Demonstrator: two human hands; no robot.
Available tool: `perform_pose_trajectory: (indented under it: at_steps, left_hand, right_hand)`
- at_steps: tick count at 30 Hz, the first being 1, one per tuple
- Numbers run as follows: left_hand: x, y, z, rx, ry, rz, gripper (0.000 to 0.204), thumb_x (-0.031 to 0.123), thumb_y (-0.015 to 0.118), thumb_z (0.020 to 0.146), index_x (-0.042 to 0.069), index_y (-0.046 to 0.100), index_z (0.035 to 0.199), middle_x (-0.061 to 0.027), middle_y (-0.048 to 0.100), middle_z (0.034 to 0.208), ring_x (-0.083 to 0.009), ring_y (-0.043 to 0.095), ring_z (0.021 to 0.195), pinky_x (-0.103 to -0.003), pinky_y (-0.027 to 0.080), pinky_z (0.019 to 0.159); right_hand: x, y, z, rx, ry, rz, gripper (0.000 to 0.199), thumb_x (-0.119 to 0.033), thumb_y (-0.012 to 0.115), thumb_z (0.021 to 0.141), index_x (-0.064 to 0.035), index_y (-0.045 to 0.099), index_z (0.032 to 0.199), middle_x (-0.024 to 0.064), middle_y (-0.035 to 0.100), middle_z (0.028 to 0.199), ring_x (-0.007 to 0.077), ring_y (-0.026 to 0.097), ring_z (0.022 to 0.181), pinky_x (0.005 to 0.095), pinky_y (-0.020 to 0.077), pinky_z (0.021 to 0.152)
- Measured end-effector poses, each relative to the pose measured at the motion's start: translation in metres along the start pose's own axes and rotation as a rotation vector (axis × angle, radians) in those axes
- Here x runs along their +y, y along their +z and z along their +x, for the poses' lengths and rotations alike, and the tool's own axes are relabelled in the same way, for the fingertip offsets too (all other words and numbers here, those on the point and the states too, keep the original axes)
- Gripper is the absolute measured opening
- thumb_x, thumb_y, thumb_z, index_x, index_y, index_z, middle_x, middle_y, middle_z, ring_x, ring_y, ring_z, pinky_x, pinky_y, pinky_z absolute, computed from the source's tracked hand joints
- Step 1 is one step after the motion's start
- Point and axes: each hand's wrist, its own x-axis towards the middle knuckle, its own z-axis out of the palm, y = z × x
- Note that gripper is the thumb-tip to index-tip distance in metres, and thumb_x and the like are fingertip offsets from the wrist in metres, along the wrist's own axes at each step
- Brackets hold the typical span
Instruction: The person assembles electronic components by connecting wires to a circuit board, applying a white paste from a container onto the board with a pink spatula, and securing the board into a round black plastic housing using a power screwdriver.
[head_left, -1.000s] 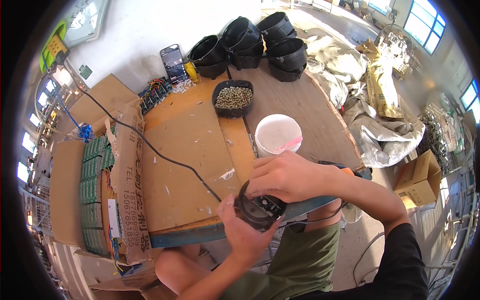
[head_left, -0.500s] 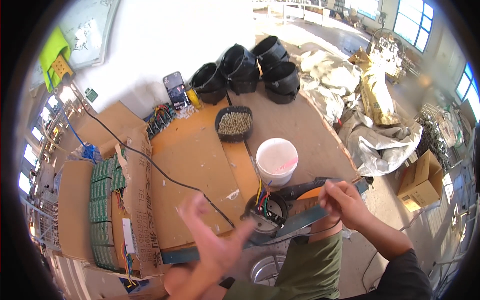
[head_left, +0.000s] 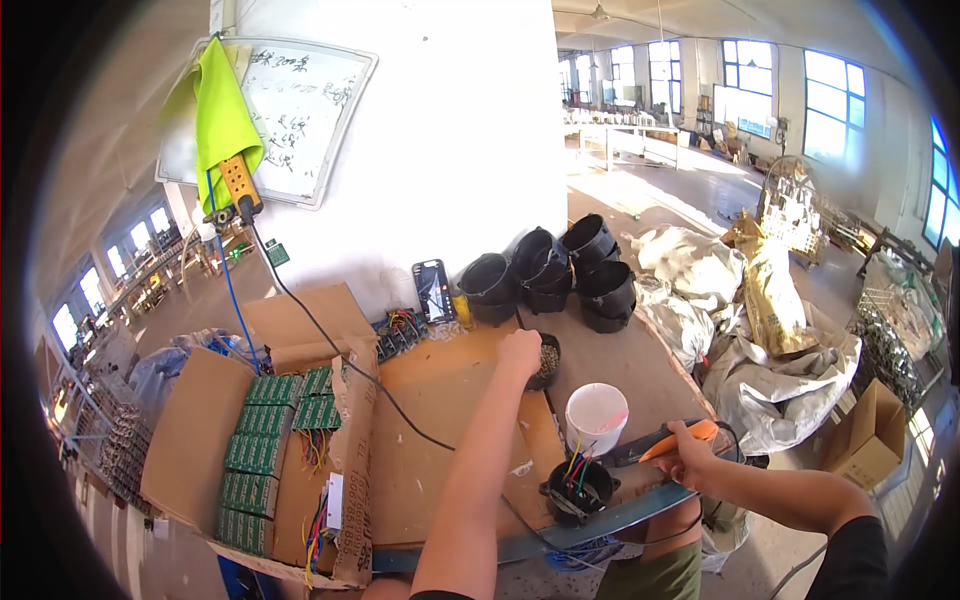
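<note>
My left hand (head_left: 520,355) reaches far across the table to a black bowl (head_left: 552,378) of small brass-coloured pieces, covering its left side; its fingertips are hidden. My right hand (head_left: 688,455) is wrapped round an orange-and-black corded power tool (head_left: 655,444), which lies low over the table's right front edge and points left. Between my arms, at the front edge, sits a round black housing (head_left: 568,508) with red, yellow, green and blue wires standing out of it. Just behind the housing stands a white plastic tub (head_left: 597,412) with a pink mark.
Several black pots (head_left: 540,262) stand stacked at the back. A phone (head_left: 433,292) leans on the wall beside bundled wires (head_left: 402,335). At left, an open cardboard box (head_left: 358,470) holds green boards. A dark cable (head_left: 400,408) crosses the table. Pale sacks (head_left: 780,385) lie at right.
My left hand has moved from the front edge to the bowl at the back. My right hand, formerly raised beside the power tool, now grips it. The view has tilted up.
</note>
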Motion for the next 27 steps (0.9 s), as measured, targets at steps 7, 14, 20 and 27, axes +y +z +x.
perform_pose_trajectory:
  at_steps: [7,14,20,27]
  left_hand:
    - [-0.011,-0.014,-0.017,0.182,0.023,-0.073,0.017,0.017,0.075,0.080,0.002,0.074,0.089,-0.0235,0.071,0.096,-0.0400,0.069,0.090,-0.046,0.057,0.079]
    - [-0.011,-0.015,-0.031,0.220,-0.116,-0.776,0.020,0.021,0.074,0.086,0.002,0.071,0.092,-0.0164,0.072,0.088,-0.0295,0.069,0.075,-0.037,0.056,0.065]
    - [0.027,-0.070,-0.177,-0.081,-0.411,-1.975,0.011,0.016,0.070,0.093,0.007,0.063,0.094,-0.0054,0.068,0.084,-0.0135,0.062,0.069,-0.026,0.047,0.056]
    - [0.039,-0.067,-0.336,-0.216,-0.465,-2.245,0.025,0.029,0.056,0.102,0.007,0.062,0.090,0.0014,0.054,0.070,-0.0068,0.034,0.048,-0.021,0.027,0.043]
  right_hand:
    - [0.005,-0.045,-0.030,0.189,-0.848,-0.018,0.028,-0.025,0.069,0.087,-0.0009,0.060,0.098,0.0081,0.067,0.076,0.0171,0.063,0.056,0.0275,0.0493,0.047]
    - [-0.015,-0.017,-0.133,-0.237,-1.105,0.934,0.052,-0.045,0.059,0.095,-0.0044,0.051,0.127,0.0115,0.063,0.107,0.0221,0.063,0.094,0.0334,0.0538,0.079]
    - [-0.005,0.029,-0.156,-0.793,-0.667,1.192,0.038,-0.038,0.055,0.099,-0.0167,0.047,0.130,0.0018,0.054,0.085,0.0081,0.046,0.064,0.0249,0.0408,0.060]
    - [0.000,0.081,-0.177,-0.654,-1.064,0.882,0.039,-0.023,0.058,0.090,-0.0065,0.044,0.123,0.0018,0.050,0.087,0.0087,0.046,0.069,0.0263,0.0392,0.067]
